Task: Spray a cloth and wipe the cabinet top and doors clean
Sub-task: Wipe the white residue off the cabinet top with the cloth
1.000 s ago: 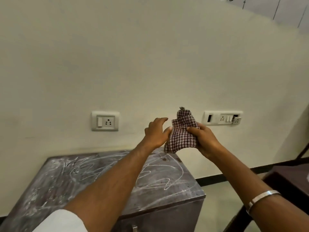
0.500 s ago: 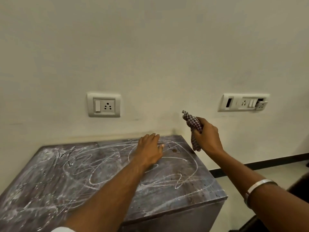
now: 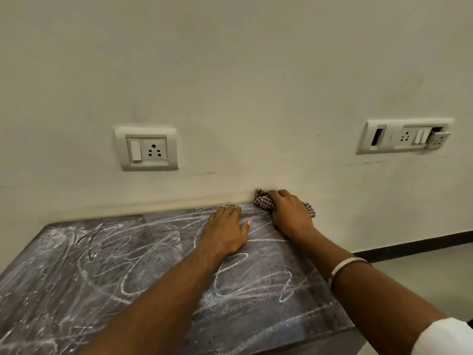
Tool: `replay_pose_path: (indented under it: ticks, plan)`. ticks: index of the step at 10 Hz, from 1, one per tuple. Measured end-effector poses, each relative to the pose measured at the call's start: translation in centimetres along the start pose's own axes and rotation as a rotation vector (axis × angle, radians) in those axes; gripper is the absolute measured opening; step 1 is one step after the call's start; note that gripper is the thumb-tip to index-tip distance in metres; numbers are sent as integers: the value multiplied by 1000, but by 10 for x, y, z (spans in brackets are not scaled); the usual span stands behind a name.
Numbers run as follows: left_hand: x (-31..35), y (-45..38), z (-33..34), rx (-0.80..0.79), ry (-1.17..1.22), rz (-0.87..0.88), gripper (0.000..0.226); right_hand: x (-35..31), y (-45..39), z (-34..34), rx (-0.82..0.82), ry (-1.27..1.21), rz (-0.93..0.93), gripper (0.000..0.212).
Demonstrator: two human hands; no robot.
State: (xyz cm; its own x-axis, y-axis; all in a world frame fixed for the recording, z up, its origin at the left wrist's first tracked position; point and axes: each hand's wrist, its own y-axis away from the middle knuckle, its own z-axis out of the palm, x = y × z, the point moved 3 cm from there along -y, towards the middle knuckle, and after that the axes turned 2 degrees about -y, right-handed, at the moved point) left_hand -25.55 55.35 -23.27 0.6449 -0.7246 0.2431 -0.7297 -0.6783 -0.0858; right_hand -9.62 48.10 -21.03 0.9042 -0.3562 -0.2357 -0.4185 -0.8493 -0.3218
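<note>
At the far right corner of the dark, chalk-scribbled cabinet top (image 3: 107,275), the right hand (image 3: 290,215) clutches the bunched red-and-white checked cloth (image 3: 265,202) against the surface; the left hand (image 3: 226,231) lies flat, grip released. Wiping looks barely begun (scribbles everywhere); doors untouched, I judge.

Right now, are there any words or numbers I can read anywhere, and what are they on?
None: no words, labels or numbers show.
The cabinet top has only white chalk scribbles, no letters.
The wall socket and the switch panel carry no print that can be read.
The checked cloth under the right hand is plain pattern.
</note>
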Motion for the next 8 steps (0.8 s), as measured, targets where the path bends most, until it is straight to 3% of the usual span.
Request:
replay_pose_path:
  ticks: [2, 3, 5, 7, 8]
  plan:
    - [0, 1, 2, 10, -5, 3, 63, 2, -8, 0, -130, -41, 52, 52]
    - [-1, 1, 2, 22, 4, -5, 63, -1, -11, 0, -115, -47, 33, 48]
    - [-1, 1, 5, 50, 0, -18, 63, -21, 14, 2, -93, -108, -172, 43]
    - [0, 3, 6, 49, 2, -16, 62, 26, 9, -9, -61, -104, 1, 45]
    - [0, 2, 6, 49, 2, -19, 61, 12, -2, -3, -58, -122, -6, 45]
